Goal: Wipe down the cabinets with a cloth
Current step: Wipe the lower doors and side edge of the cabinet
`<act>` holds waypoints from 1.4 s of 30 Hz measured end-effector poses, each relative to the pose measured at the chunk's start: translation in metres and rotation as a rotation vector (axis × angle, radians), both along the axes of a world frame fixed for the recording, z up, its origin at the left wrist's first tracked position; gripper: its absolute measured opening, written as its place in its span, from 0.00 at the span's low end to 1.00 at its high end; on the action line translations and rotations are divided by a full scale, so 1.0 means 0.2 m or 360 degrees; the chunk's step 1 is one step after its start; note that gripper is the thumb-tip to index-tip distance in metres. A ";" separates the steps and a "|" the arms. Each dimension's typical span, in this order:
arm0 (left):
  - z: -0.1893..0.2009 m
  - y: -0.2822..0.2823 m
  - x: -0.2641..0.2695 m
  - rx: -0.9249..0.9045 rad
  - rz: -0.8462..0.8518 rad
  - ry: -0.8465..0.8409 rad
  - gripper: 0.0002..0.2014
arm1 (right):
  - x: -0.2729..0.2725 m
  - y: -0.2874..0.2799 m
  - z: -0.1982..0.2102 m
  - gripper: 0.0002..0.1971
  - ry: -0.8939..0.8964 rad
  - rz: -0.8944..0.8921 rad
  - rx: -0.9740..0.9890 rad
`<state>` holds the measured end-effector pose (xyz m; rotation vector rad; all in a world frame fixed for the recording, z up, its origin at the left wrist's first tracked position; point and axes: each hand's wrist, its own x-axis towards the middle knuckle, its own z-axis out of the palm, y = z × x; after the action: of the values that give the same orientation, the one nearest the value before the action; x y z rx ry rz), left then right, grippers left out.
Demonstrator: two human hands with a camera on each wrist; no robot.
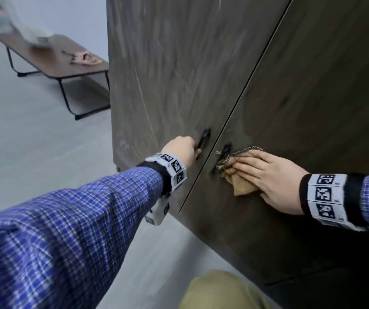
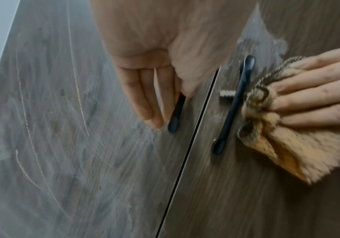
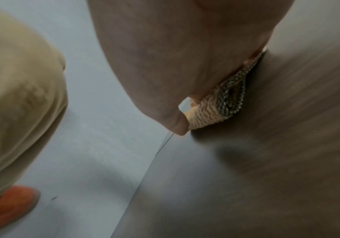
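Observation:
A dark wood cabinet fills the head view, with a left door (image 1: 168,74) and a right door (image 1: 312,97) split by a thin gap. My left hand (image 1: 182,148) grips the left door's black handle (image 1: 205,136); in the left wrist view its fingers (image 2: 150,96) hook round that handle (image 2: 175,119). My right hand (image 1: 268,175) lies flat with straight fingers, pressing a crumpled tan cloth (image 1: 241,184) against the right door, just right of the right handle (image 1: 224,150). The cloth (image 2: 287,153) touches that handle (image 2: 234,103). Under my palm (image 3: 165,64) a cloth edge (image 3: 216,112) shows.
Pale wipe streaks cover the left door. A short metal screw (image 2: 227,93) sticks out beside the right handle. A low folding table (image 1: 52,56) with small items stands at the back left on grey floor. My khaki knee (image 1: 223,291) and orange shoe (image 3: 12,204) are near the cabinet base.

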<state>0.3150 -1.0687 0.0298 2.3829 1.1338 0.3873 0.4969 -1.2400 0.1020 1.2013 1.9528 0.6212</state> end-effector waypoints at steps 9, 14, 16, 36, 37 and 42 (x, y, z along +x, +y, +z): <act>0.18 0.04 0.00 0.0156 0.0004 -0.0224 0.14 | -0.09 0.13 0.28 0.40 0.0097 0.0047 0.0347; 0.17 0.05 0.02 0.0197 0.0024 -0.0218 0.15 | -0.22 0.36 0.56 0.40 0.0072 -0.0006 0.0596; 0.17 0.06 0.03 0.0184 0.0022 -0.0175 0.15 | -0.29 0.47 0.73 0.42 0.0036 -0.0045 0.0724; 0.27 0.03 -0.09 0.0088 -0.0038 -0.0015 0.17 | -0.42 0.69 0.84 0.46 0.0065 -0.0115 0.0675; 0.29 0.03 -0.12 0.0078 -0.0031 -0.0048 0.17 | -0.44 0.71 0.95 0.46 0.0048 -0.0159 0.0797; 0.35 0.07 -0.35 0.0119 0.0103 -0.0111 0.18 | -0.56 0.78 0.83 0.46 0.0119 -0.0333 0.0876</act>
<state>0.2456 -1.0553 0.0994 2.3812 1.1864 0.5396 0.3845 -1.0848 0.2687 1.7562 1.7330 1.0549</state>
